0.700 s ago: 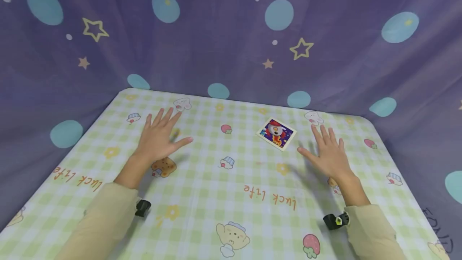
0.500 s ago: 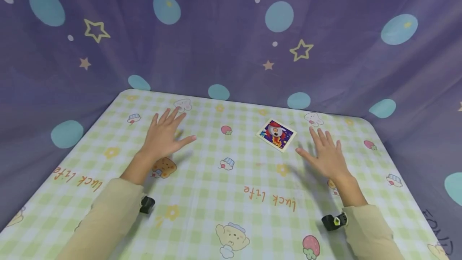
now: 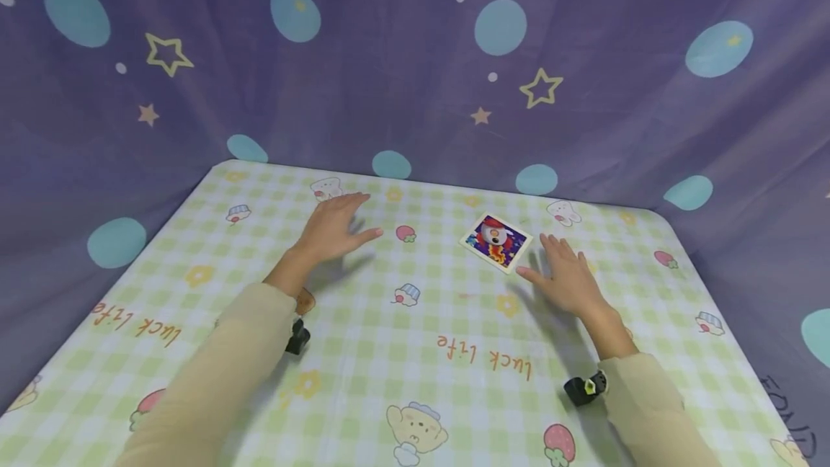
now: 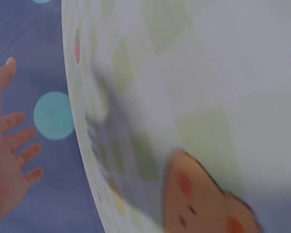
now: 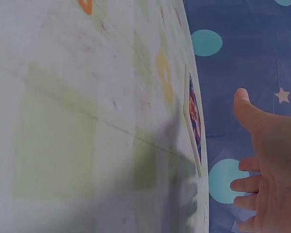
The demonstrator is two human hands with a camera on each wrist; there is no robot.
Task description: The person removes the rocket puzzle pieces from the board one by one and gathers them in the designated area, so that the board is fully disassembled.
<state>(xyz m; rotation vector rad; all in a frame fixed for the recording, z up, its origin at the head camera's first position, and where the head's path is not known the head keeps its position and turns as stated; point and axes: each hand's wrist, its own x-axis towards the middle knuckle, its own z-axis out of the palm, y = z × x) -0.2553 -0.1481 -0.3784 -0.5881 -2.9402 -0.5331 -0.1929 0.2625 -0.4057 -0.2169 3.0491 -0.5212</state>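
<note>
A square picture card (image 3: 496, 241) with a pale border lies flat at the back right of the table; its print has a red, white and blue figure with flames. My right hand (image 3: 565, 278) hovers just right of the card, fingers extended, thumb pointing at the card's near right edge. Over the left half of the table hangs my left hand (image 3: 332, 230), fingers stretched out and thumb spread, holding nothing. In the right wrist view the card (image 5: 193, 121) shows edge-on beside the right hand (image 5: 274, 170). Shadows of both hands fall on the cloth below them.
A green-and-white checked tablecloth (image 3: 363, 352) with printed cakes, strawberries and bears covers the table. Behind it hangs a purple curtain (image 3: 402, 78) with stars and teal dots. Black camera mounts (image 3: 586, 388) sit at both wrists, below pale sleeves (image 3: 220, 366).
My left hand has moved right, toward the table's middle, and turned palm inward. My right hand has shifted slightly left, closer to the card. The card has stayed in place.
</note>
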